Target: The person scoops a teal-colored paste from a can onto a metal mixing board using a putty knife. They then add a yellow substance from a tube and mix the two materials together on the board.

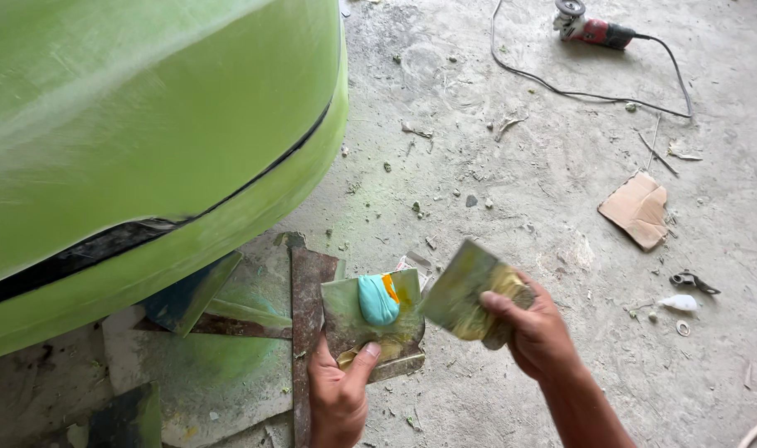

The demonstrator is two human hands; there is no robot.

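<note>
Left hand [338,390] was clamped on a board [370,323] carrying a teal putty blob [377,299], thumb over its lower edge, right below the green panel [146,141]. Right hand [534,332] gripped a scraper [469,290], blade edge just beside the blob. Plenty of open concrete floor [519,182] to the right; grinder [594,29] and cardboard [637,209] sat well apart.

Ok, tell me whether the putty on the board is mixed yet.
Not mixed: the teal putty and an orange streak sit separate on the board.
</note>
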